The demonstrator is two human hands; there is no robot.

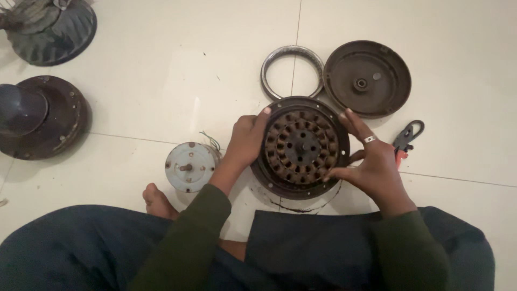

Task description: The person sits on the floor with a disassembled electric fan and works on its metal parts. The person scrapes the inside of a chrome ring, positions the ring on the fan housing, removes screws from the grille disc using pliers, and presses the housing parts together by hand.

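A round, dark, rusty motor housing (300, 148) with a ring of slotted stator windings lies on the tiled floor in front of me. My left hand (245, 141) grips its left rim, fingers curled over the edge. My right hand (371, 161), with a ring on one finger, holds the right rim, fingertips touching the stator's edge. Both sleeves are green.
Behind the housing lie a metal ring (292, 71) and a dark round cover plate (367, 78). A small grey motor with wires (189, 166) sits at left, pliers (405, 140) at right. Two other dark fan motors (40, 116) (51, 27) are at far left. My bare foot (158, 202) is below.
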